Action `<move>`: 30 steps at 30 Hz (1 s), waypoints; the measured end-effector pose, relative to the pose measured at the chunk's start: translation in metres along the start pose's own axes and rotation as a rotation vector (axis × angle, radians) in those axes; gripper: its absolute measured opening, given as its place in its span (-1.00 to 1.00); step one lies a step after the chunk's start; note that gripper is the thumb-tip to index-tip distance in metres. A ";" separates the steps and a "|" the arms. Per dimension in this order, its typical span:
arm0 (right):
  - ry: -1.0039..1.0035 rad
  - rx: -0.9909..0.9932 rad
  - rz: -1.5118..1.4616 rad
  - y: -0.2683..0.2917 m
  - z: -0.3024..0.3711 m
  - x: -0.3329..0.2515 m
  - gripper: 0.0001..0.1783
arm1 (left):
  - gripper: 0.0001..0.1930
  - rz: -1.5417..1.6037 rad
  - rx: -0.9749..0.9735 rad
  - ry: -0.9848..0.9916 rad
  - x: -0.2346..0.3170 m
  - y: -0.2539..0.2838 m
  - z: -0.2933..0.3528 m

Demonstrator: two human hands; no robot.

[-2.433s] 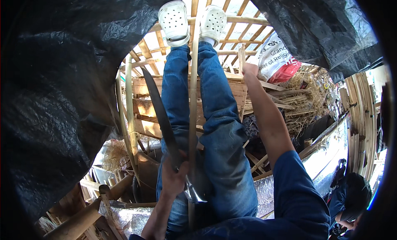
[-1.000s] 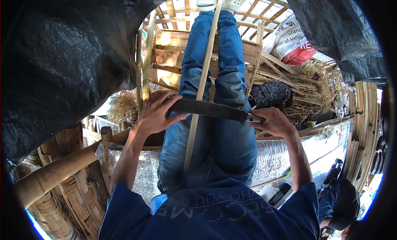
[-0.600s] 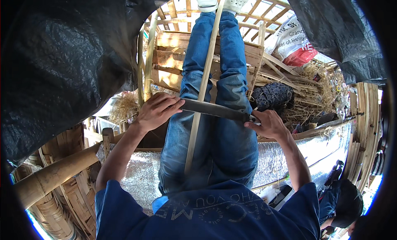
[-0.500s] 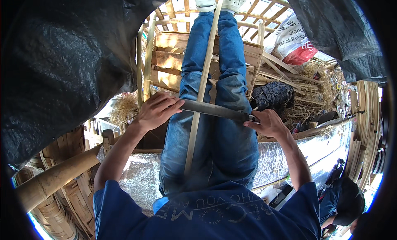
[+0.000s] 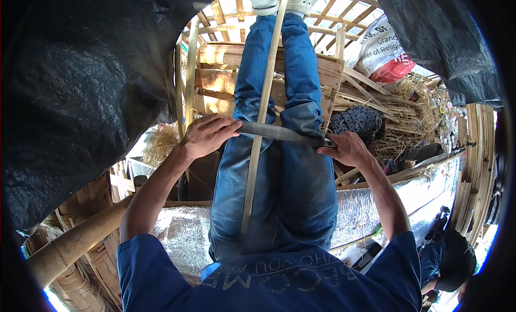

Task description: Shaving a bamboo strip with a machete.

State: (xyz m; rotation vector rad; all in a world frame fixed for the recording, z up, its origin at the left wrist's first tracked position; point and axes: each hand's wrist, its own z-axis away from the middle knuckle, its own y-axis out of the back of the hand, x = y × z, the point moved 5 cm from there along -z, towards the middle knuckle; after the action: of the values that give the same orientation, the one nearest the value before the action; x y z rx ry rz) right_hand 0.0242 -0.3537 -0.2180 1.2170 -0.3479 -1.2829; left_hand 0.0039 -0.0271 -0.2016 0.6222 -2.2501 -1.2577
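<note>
A long bamboo strip (image 5: 263, 105) runs lengthwise between my legs, from beside my shoes down to my lap. Across its top lies a wide-bladed knife (image 5: 279, 133), at about knee height. My left hand (image 5: 209, 134) is closed on the far-left end of the blade, thumb and fingers pinching it. On the other end, my right hand (image 5: 346, 149) wraps round the handle, which is mostly hidden in the palm. The blade touches or nearly touches the strip. My jeans (image 5: 306, 177) lie beneath the strip and blade.
Black plastic sheeting (image 5: 80, 86) hangs at the left. Wooden boards (image 5: 215, 85) sit beneath my legs. Straw and split bamboo (image 5: 403, 121) are heaped at right, near a white and red sack (image 5: 379, 51). A bamboo pole (image 5: 80, 236) crosses at lower left. Another person (image 5: 449, 261) is at lower right.
Both hands and the knife have moved slightly away from me along the bamboo strip. The blade now shows a narrower face, so it has tilted a little. My grip is unchanged.
</note>
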 end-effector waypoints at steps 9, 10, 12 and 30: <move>0.070 0.008 0.098 -0.001 0.022 -0.008 -0.35 | -0.60 -0.023 0.090 0.004 0.024 0.012 0.019; 0.070 0.011 0.098 -0.001 0.020 -0.008 -0.35 | -0.60 0.011 0.089 0.025 0.023 0.011 0.022; 0.087 0.032 0.106 0.003 0.011 -0.010 -0.36 | -0.57 -0.008 0.097 0.009 0.015 0.006 0.019; 0.019 -0.051 0.125 0.026 -0.032 -0.006 -0.30 | -0.58 0.015 0.115 0.028 -0.027 -0.013 0.002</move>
State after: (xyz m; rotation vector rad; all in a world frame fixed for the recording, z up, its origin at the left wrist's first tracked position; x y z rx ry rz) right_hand 0.0611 -0.3380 -0.2064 1.1461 -0.3693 -1.1653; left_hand 0.0251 -0.0155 -0.2186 0.6597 -2.3114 -1.1121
